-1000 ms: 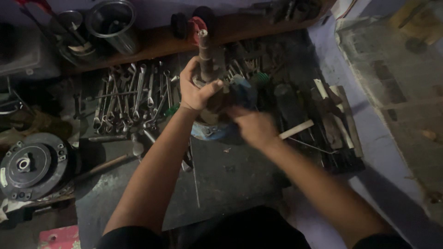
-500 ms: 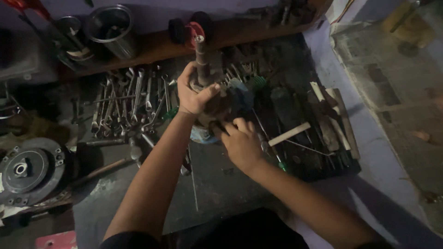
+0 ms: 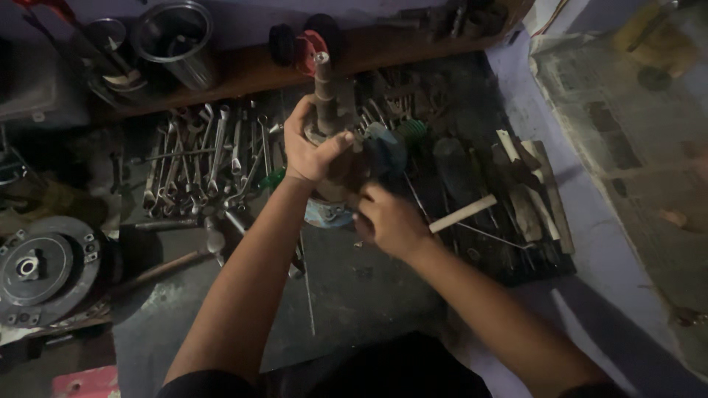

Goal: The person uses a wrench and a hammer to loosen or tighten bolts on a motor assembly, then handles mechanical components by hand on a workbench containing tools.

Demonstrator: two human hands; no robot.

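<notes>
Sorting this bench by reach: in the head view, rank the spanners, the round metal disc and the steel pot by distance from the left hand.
1. Spanners, just left of the left hand.
2. Steel pot, up-left on the shelf.
3. Metal disc, far lower-left.

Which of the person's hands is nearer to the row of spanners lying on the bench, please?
Left. The left hand grips the upright shaft just beside the spanners; the right hand is lower, on the far side.

Two bare forearms, no sleeves below elbows, dark clothing at the torso
</notes>
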